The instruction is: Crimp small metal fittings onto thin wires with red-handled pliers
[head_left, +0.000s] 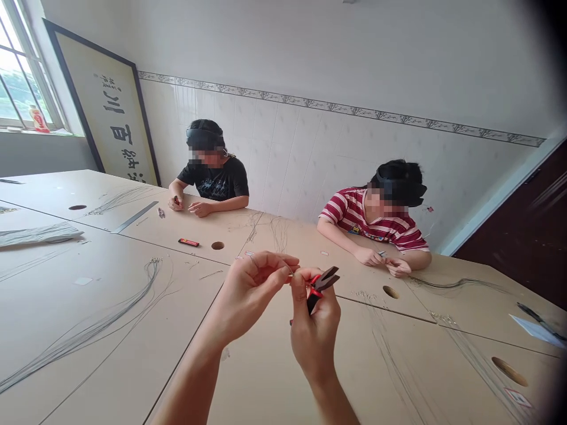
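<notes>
My left hand is closed, thumb and index finger pinched on what looks like a thin wire, of which only a short bit shows. My right hand is wrapped round pliers with red and black handles. Their dark jaws stick up to the right above my fingers, slightly apart, with nothing between them. Its thumb and index fingertips meet close beside my left fingertips, near the same strand. Both hands are raised over the table.
A bundle of thin wires lies at the left, more wires at the right. Farther off are a red-black box, a steel ruler and table holes. Two people sit opposite, hands on small work.
</notes>
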### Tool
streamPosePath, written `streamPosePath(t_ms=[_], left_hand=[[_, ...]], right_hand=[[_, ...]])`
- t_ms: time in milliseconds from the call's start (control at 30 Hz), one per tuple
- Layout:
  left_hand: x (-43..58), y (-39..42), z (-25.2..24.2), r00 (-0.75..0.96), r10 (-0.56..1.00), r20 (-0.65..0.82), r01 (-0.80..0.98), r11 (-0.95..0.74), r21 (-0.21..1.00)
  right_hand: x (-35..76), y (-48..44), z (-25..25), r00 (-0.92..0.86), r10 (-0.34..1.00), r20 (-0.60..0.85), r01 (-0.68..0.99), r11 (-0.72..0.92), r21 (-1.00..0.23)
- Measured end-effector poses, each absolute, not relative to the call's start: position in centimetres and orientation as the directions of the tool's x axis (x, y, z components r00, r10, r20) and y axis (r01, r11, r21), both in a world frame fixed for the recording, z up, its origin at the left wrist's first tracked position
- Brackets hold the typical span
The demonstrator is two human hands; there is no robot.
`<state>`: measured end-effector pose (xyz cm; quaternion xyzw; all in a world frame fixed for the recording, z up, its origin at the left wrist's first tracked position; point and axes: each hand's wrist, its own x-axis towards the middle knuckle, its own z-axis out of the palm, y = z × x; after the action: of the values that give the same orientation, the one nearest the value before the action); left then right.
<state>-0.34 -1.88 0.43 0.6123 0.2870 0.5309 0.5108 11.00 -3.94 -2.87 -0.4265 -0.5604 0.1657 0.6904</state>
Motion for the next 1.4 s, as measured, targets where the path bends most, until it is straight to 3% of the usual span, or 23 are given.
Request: streamPosePath(t_ms=[1100, 1400], left_hand=[[-1.2, -1.8, 0.7, 0.321, 0.9, 0.294, -0.168, -0.252, 0.953], [-1.8, -1.6, 0.3, 0.313, 0.909, 0.275, -0.151, -0.238, 0.959]], right_hand=[[11.4, -3.6, -3.5, 0.231, 0.759, 0.608, 0.254, 0.557, -0.791], [11.8, -3.4, -3.6, 0.213, 0.715, 0.666, 0.349, 0.581, -0.735]])
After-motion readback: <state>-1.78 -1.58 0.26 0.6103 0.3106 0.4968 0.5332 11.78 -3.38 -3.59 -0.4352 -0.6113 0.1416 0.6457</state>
